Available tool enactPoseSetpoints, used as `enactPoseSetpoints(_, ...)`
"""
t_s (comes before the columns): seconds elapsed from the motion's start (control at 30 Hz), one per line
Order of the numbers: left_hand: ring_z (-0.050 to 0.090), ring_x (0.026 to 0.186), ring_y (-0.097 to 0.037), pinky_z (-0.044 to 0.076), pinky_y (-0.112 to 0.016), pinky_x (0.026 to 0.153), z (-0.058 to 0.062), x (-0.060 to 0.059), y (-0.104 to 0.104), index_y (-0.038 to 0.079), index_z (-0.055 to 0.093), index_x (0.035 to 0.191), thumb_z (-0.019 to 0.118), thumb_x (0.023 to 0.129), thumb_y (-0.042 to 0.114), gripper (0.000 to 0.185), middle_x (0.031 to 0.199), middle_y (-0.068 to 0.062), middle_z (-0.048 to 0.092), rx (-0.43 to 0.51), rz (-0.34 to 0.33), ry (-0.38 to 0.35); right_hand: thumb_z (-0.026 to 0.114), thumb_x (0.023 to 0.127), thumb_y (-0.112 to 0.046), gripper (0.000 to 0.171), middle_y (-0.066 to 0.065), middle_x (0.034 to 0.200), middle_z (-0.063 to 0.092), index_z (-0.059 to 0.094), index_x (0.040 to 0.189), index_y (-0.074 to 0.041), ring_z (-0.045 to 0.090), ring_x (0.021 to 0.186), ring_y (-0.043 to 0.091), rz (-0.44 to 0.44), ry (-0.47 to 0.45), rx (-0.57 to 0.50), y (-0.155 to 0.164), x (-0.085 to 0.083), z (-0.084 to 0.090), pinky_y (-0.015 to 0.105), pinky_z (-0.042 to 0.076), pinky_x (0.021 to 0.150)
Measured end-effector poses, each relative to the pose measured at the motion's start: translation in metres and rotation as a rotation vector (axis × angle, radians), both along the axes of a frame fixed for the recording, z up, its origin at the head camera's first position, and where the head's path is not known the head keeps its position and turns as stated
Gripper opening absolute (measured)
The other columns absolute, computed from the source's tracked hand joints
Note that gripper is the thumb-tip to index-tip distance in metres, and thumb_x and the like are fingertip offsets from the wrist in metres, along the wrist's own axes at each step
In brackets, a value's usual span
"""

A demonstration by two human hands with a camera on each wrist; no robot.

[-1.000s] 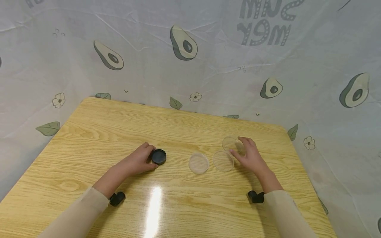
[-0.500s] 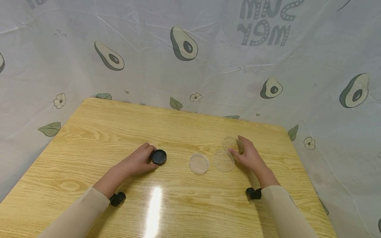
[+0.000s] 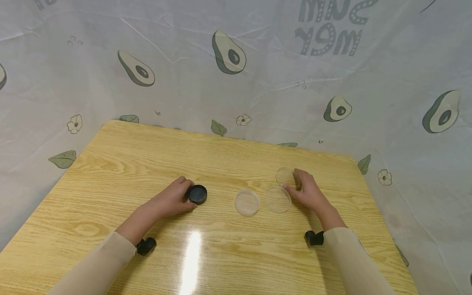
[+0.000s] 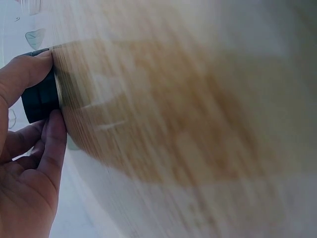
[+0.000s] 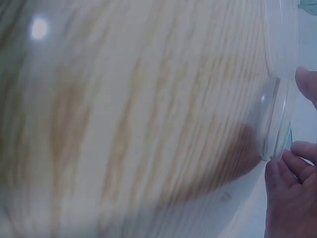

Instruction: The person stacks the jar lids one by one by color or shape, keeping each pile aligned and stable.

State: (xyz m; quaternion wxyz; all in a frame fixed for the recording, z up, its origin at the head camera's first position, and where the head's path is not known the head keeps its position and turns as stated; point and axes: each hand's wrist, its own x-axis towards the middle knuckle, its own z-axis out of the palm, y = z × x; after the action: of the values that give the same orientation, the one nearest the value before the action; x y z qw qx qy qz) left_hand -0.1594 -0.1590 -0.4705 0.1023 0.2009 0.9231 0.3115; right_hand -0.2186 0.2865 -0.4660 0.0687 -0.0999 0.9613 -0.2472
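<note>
My left hand (image 3: 170, 199) grips the black round lid (image 3: 197, 194) at its fingertips, thumb on the far side and fingers on the near side; lid sits flat on the table (image 3: 121, 164). In the left wrist view the thumb (image 4: 25, 74) and a finger pinch the lid (image 4: 42, 101) across its edge, so the hold looks firm. My right hand (image 3: 307, 192) pinches the rim of a clear petri dish (image 3: 285, 177) w/ fingertips; dish sits at the far side of that hand, on the table as far as I can tell. A second clear dish (image 3: 277, 199) lies just left of my right hand, a third (image 3: 247, 202) further left, btwn both hands. To do this well, I'd say: light pinch on the thin rim, lift straight, don't bump the neighbouring dish. Keep the left hand steady on the lid, no sliding.
</note>
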Motion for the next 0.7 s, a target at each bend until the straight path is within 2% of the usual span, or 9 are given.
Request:
enactPoseSetpoints(0.33, 0.044, 0.079, -0.015, 0.04, -0.031, 0.072, 0.0015, 0.0006, 0.0004, 0.002, 0.057, 0.119, 0.077, 0.082, 0.022, 0.047, 0.096, -0.007, 0.049, 0.006, -0.004, 0.0, 0.061, 0.093, -0.045, 0.089, 0.028, 0.156, 0.021, 0.017, 0.152, 0.004, 0.02, 0.143, 0.047, -0.013, -0.007, -0.001, 0.0017, -0.0035, -0.0023, 0.064, 0.026, 0.111)
enactPoseSetpoints(0.63, 0.044, 0.08, -0.015, 0.04, -0.031, 0.073, 0.001, 0.0004, 0.0004, 0.003, 0.056, 0.119, 0.077, 0.083, 0.023, 0.047, 0.098, -0.006, 0.05, 0.002, -0.005, 0.004, 0.063, 0.091, -0.048, 0.094, 0.03, 0.153, 0.023, 0.015, 0.153, 0.004, 0.034, 0.132, 0.042, -0.042, -0.019, -0.046, 0.0044, -0.0065, -0.0049, 0.061, 0.034, 0.105)
enactPoseSetpoints(0.7, 0.044, 0.081, -0.016, 0.04, -0.032, 0.073, 0.0013, 0.0005, 0.0004, 0.003, 0.056, 0.12, 0.077, 0.083, 0.023, 0.047, 0.098, -0.006, 0.05, 0.003, -0.004, 0.0, 0.063, 0.091, -0.048, 0.09, 0.03, 0.147, 0.029, 0.022, 0.149, 0.006, 0.037, 0.125, 0.04, -0.043, -0.009, -0.05, 0.0041, -0.0075, -0.006, 0.059, 0.037, 0.1)
